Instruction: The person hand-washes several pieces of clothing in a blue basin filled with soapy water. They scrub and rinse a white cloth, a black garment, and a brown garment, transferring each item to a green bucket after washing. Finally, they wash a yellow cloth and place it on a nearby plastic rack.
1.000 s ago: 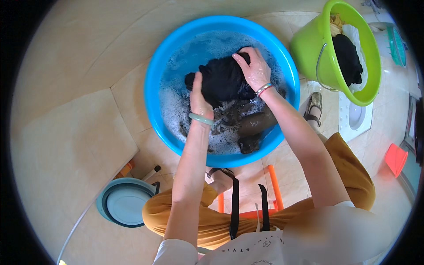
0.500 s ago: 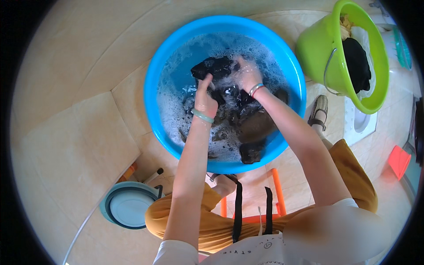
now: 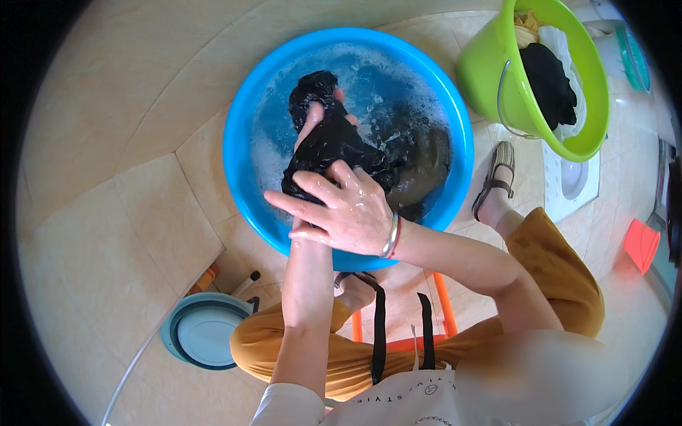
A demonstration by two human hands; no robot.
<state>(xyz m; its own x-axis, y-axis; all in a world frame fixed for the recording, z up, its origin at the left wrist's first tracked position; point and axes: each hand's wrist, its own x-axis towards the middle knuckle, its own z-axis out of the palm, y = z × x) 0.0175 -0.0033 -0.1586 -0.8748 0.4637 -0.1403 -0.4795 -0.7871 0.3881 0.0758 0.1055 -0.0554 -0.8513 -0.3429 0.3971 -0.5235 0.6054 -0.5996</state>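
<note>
Black cloth [image 3: 335, 140] in left hand [image 3: 309, 128], partly under right hand [image 3: 353, 213]

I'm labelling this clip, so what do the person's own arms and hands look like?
The left hand and right hand are ungloved, the forearms bare. A silver bangle and a thin red band circle the right wrist; the left wrist is hidden. The left arm has a short white sleeve.

Black cloth [image 3: 339, 145] looks wet, glossy; blue basin [image 3: 236, 142], smooth shiny plastic; green bucket [image 3: 486, 71], glossy plastic.
</note>
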